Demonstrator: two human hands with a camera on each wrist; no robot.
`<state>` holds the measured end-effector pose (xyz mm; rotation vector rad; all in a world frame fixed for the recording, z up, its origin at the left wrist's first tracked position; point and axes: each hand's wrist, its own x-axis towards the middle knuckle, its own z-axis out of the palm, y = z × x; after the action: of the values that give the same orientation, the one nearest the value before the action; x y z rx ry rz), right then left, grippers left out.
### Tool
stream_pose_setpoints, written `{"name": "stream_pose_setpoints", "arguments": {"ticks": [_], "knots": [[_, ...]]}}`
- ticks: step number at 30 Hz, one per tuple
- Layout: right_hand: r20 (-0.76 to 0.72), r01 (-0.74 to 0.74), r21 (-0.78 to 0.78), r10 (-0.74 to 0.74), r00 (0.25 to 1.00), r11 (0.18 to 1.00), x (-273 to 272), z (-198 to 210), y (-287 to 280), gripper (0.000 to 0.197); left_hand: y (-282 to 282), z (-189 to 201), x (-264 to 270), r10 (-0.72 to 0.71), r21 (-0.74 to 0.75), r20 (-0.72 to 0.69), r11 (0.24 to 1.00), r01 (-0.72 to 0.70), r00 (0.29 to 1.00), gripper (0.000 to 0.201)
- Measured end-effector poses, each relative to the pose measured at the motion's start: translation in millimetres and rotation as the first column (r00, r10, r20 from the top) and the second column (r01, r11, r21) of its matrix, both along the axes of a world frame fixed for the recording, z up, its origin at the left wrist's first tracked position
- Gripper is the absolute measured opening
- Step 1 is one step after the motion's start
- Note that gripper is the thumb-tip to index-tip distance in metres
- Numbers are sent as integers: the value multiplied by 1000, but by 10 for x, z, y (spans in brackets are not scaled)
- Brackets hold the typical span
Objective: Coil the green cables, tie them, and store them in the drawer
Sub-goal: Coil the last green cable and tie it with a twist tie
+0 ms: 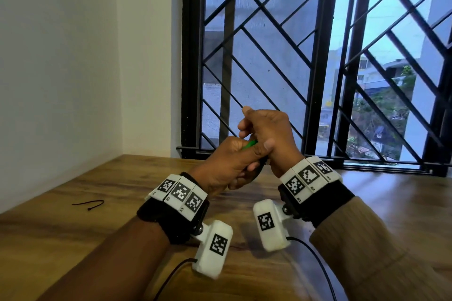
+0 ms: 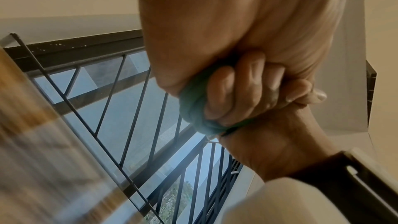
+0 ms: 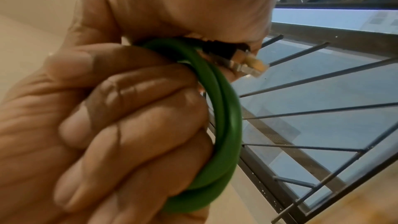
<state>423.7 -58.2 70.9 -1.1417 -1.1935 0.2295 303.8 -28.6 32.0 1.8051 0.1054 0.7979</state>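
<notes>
Wood-grain counter runs up to a white wall and a window with a black diagonal metal grille. Both hands are raised together above the counter's middle, toward its far edge. The left hand is curled tight around a coiled glossy green cable, whose loops stick out past its fingers; a metal-tipped plug shows at the coil's top. The right hand is closed over the same coil from above, touching the left. A thin black zip tie lies bent near the counter's left edge, well apart from the hands.
</notes>
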Motion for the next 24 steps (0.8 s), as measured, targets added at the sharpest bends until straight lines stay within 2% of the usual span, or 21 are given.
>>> {"name": "stream_pose_setpoints", "arguments": {"ticks": [4,6,13,24], "knots": [[-64,-168,-114,162,985,979,-51,21,-70,46,-8,16,10,-2,-75,87,997,9,996,56],[-59,-200,-151,193,979,968,-93,13,-87,51,-6,45,-6,15,-126,149,992,3,989,54],[101,-104,-186,124,987,977,-145,-2,-55,68,11,79,-17,107,-209,247,976,-55,963,58],[211,-99,-165,134,968,981,-137,-62,-50,68,39,100,2,290,-297,326,935,-194,900,57]]}}
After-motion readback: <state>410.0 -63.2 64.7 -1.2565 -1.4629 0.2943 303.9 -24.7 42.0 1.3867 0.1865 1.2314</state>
